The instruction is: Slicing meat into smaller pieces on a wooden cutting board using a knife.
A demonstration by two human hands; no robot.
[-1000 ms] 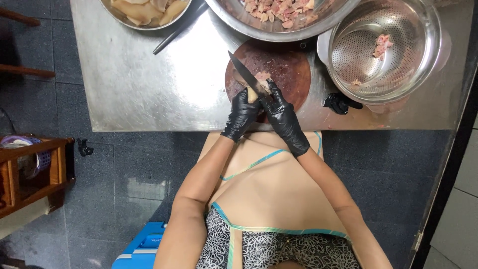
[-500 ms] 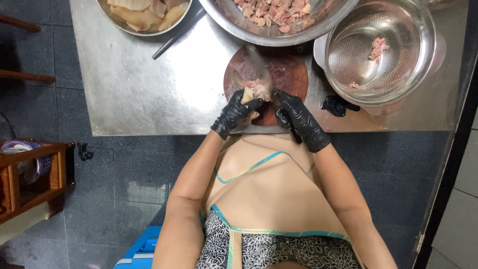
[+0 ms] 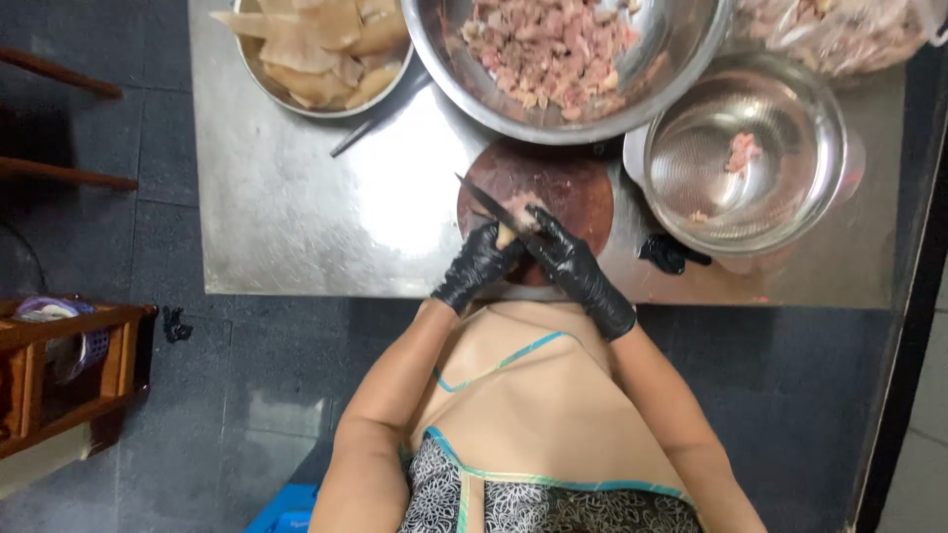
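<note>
Both my hands wear black gloves over a round dark wooden chopping board (image 3: 573, 188) at the near edge of a steel table (image 3: 296, 217). My right hand (image 3: 573, 265) grips a knife (image 3: 489, 204) whose blade points up and left across the board. My left hand (image 3: 479, 266) pinches a pale piece of meat (image 3: 515, 219) right beside the blade. The meat sits under the knife's edge on the board.
A large steel bowl of chopped pink meat (image 3: 553, 49) stands behind the board. A bowl of pale slices (image 3: 316, 49) is at the back left, a steel colander (image 3: 741, 168) with a few scraps at the right. A wooden rack (image 3: 69, 365) stands on the floor, left.
Half a second ago both hands were on the meat with no blade showing. Now the knife is raised into view again, held over the piece on the board.
</note>
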